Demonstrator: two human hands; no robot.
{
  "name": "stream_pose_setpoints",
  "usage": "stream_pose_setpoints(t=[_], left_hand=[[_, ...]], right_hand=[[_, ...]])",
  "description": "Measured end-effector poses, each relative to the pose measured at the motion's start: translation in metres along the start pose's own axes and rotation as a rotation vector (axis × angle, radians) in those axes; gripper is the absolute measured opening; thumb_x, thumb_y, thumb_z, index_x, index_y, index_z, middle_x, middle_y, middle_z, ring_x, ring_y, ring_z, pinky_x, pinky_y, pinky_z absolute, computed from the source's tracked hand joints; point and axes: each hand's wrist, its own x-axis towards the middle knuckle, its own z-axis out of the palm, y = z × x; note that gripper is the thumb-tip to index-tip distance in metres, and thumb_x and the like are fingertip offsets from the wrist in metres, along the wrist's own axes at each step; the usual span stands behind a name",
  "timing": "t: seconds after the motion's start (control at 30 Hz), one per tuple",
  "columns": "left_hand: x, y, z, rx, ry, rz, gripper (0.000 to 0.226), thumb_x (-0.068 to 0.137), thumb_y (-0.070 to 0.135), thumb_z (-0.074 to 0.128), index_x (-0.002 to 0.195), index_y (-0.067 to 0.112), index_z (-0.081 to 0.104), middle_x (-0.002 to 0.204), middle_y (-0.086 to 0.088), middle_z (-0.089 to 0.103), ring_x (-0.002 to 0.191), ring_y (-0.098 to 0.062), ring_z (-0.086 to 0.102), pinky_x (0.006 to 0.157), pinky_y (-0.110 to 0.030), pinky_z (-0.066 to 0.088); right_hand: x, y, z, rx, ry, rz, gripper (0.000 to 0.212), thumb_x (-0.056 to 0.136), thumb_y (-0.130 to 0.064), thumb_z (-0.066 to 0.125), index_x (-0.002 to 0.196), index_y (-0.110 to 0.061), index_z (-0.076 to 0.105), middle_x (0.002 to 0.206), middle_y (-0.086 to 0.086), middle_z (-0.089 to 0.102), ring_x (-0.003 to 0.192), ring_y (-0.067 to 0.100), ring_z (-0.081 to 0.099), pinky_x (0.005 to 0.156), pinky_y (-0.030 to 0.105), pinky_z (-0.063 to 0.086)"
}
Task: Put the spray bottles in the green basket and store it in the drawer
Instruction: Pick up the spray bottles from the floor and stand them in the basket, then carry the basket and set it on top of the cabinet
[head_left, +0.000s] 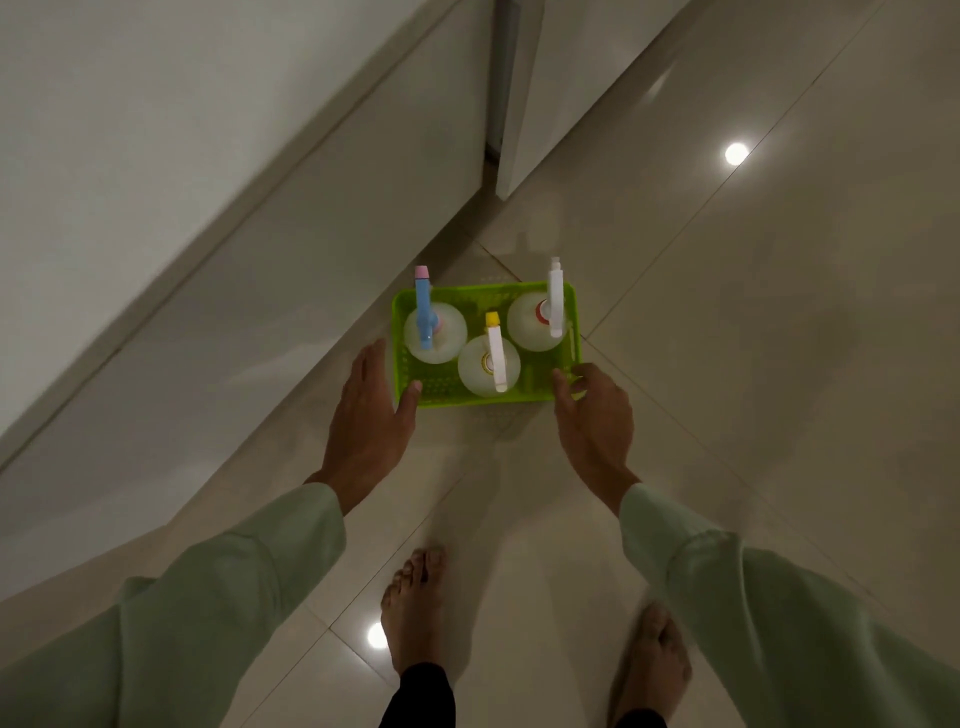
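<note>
Seen from above: green basket (524, 396) on the pale tiled floor (727, 364), just off the foot of the white cabinet fronts (260, 249); inside it, three spray bottles upright; blue-headed bottle (435, 332) with a pink nozzle tip at the far left, yellow-tipped bottle (489, 366) at the near middle, white-headed bottle (536, 322) at the far right; all three round bodies close together, the middle one touching or nearly touching its neighbours.

Left hand (371, 410) open, fingers straight and together, palm turned toward the basket's left wall, thumb tip at the near left corner of the rim; holding nothing firmly. Right hand (595, 410) at the near right corner, fingers curled over the rim there; full grip or mere touch, cannot tell.

Pale green sleeves (234, 587) on both arms; bare feet (415, 608) on the tiles below; two round lamp reflections (736, 154) on the glossy floor.
</note>
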Motion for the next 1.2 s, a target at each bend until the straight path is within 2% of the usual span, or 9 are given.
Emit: stream_pose_setpoints(t=[0.13, 0.27, 0.4, 0.5, 0.67, 0.9, 1.0, 1.17, 1.2], left_hand=[[0.023, -0.017, 0.018, -0.098, 0.000, -0.239, 0.067, 0.098, 0.029, 0.053, 0.154, 0.010, 0.023, 0.159, -0.016, 0.031, 0.144, -0.032, 0.035, 0.115, -0.041, 0.031], [0.049, -0.030, 0.038, -0.205, -0.014, -0.383, 0.063, 0.096, 0.032, 0.056, 0.151, 0.014, 0.032, 0.144, -0.018, 0.051, 0.129, -0.036, 0.052, 0.105, -0.045, 0.045], [0.064, -0.035, 0.052, -0.231, -0.023, -0.352, 0.047, 0.095, 0.017, 0.051, 0.142, 0.016, 0.047, 0.124, -0.020, 0.065, 0.109, -0.041, 0.064, 0.093, -0.048, 0.054], [0.065, -0.035, 0.056, -0.222, 0.021, -0.332, 0.045, 0.092, 0.013, 0.047, 0.136, 0.017, 0.053, 0.119, -0.024, 0.067, 0.106, -0.045, 0.064, 0.090, -0.052, 0.056], [0.041, -0.028, 0.051, -0.235, 0.022, -0.272, 0.041, 0.091, 0.008, 0.049, 0.130, 0.015, 0.058, 0.113, -0.024, 0.069, 0.108, -0.048, 0.061, 0.090, -0.055, 0.055], [-0.039, 0.014, 0.010, -0.299, 0.087, -0.191, 0.036, 0.096, 0.007, 0.050, 0.131, 0.012, 0.059, 0.106, -0.020, 0.073, 0.084, -0.034, 0.072, 0.070, -0.046, 0.063], [-0.080, 0.038, -0.017, -0.333, 0.092, -0.182, 0.037, 0.098, 0.010, 0.050, 0.134, 0.012, 0.055, 0.107, -0.023, 0.073, 0.093, -0.040, 0.070, 0.070, -0.045, 0.063], [-0.150, 0.085, -0.078, -0.464, 0.131, -0.156, 0.035, 0.098, 0.006, 0.052, 0.133, 0.009, 0.056, 0.081, 0.005, 0.071, 0.065, -0.004, 0.074, 0.052, -0.017, 0.057], [-0.163, 0.093, -0.092, -0.476, 0.129, -0.162, 0.037, 0.098, 0.003, 0.051, 0.134, 0.009, 0.055, 0.082, 0.004, 0.071, 0.062, -0.003, 0.073, 0.053, -0.016, 0.057]], right_hand=[[0.024, 0.018, 0.017, 0.047, -0.129, 0.117, 0.057, 0.096, -0.033, 0.062, 0.142, -0.007, 0.042, 0.137, 0.021, 0.054, 0.124, 0.039, 0.054, 0.097, 0.046, 0.046], [0.047, 0.026, 0.036, 0.087, -0.150, 0.084, 0.044, 0.095, -0.023, 0.060, 0.134, -0.008, 0.047, 0.124, 0.021, 0.063, 0.116, 0.042, 0.059, 0.091, 0.044, 0.047], [0.058, 0.035, 0.045, 0.138, -0.153, 0.091, 0.040, 0.088, -0.009, 0.054, 0.128, -0.015, 0.051, 0.112, 0.017, 0.067, 0.100, 0.045, 0.066, 0.084, 0.056, 0.058], [0.062, 0.043, 0.045, 0.227, -0.168, 0.126, 0.043, 0.082, -0.008, 0.055, 0.124, -0.019, 0.058, 0.104, 0.016, 0.072, 0.091, 0.042, 0.070, 0.078, 0.058, 0.060], [0.052, 0.051, 0.029, 0.288, -0.172, 0.162, 0.048, 0.080, 0.001, 0.050, 0.124, -0.013, 0.062, 0.099, 0.022, 0.074, 0.088, 0.042, 0.072, 0.079, 0.059, 0.061], [0.000, 0.036, -0.058, 0.314, -0.171, 0.075, 0.044, 0.083, 0.009, 0.048, 0.119, -0.009, 0.064, 0.097, 0.022, 0.072, 0.086, 0.039, 0.072, 0.073, 0.057, 0.062], [-0.025, 0.020, -0.106, 0.303, -0.168, 0.018, 0.040, 0.088, 0.007, 0.049, 0.121, -0.009, 0.065, 0.094, 0.017, 0.073, 0.082, 0.035, 0.073, 0.069, 0.055, 0.063], [-0.068, -0.025, -0.193, 0.284, -0.207, -0.030, 0.050, 0.085, 0.011, 0.047, 0.125, -0.012, 0.064, 0.095, 0.022, 0.072, 0.085, 0.037, 0.072, 0.072, 0.054, 0.063], [-0.077, -0.037, -0.210, 0.281, -0.217, -0.042, 0.050, 0.084, 0.012, 0.047, 0.123, -0.012, 0.065, 0.093, 0.022, 0.073, 0.084, 0.036, 0.072, 0.071, 0.054, 0.063]])
